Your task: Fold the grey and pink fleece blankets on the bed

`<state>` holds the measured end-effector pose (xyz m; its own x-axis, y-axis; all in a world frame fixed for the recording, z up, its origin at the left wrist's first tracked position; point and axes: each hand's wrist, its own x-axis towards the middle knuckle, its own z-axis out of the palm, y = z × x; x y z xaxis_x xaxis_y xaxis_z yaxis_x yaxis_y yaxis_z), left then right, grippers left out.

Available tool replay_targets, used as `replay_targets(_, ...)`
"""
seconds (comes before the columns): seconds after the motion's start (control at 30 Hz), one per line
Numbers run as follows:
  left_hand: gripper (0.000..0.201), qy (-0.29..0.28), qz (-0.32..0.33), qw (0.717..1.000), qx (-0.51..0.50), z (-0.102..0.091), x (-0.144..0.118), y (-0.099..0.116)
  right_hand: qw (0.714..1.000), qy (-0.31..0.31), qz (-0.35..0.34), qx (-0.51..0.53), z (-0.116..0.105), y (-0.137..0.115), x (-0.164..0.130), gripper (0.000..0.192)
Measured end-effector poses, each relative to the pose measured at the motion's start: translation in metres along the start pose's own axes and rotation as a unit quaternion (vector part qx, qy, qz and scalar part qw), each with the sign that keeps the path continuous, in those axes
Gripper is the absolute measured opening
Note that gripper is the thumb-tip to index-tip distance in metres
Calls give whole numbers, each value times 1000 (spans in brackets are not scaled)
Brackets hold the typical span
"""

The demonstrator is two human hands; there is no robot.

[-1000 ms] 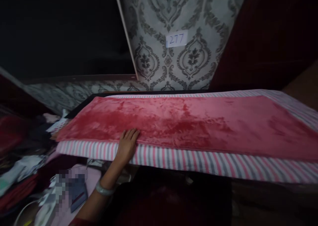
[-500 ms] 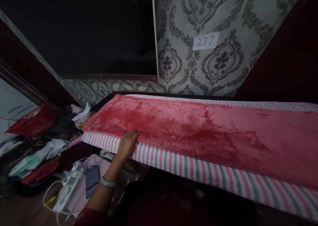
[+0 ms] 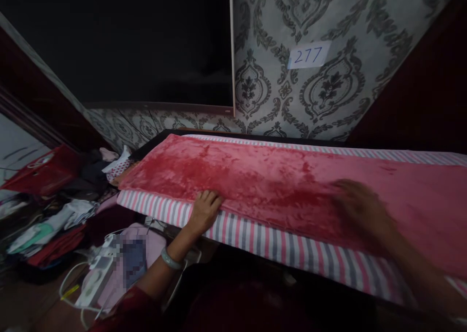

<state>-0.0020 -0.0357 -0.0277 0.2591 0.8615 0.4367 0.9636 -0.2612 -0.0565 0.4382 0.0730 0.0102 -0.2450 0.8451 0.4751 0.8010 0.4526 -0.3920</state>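
Observation:
A plush red-pink blanket (image 3: 255,176) lies spread lengthwise over a striped pink, grey and white cloth (image 3: 251,237), which shows along the near and far sides. My left hand (image 3: 205,209) rests palm down at the blanket's near edge, left of the middle. Its fingers lie on the plush, slightly bent, and the thumb is hard to see. Over the blanket's right half, my right hand (image 3: 359,205) is smeared by motion. Whether that hand touches the plush or hovers just above it cannot be made out.
A large dark television (image 3: 146,45) is on the patterned wall behind. A paper marked 277 (image 3: 309,55) is stuck there. Lower left are a pink stool (image 3: 155,242) with a white power strip (image 3: 95,283) and cables, piled clothes (image 3: 69,220) and a red bag (image 3: 47,169).
My left hand has slid right along the blanket's near edge. My right hand has come into view from the right, over the blanket. The camera view has shifted slightly.

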Motion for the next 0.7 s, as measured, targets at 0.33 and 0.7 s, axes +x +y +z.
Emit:
replay_targets(0.33,37,124,-58,987,-80,13,-20,21,921,-260,-281,68,155,-183,105,58)
replay_targets(0.7,42,210,-91,968,-100,39,-28,25,931,-319,-142,-108,209,-164,206,59)
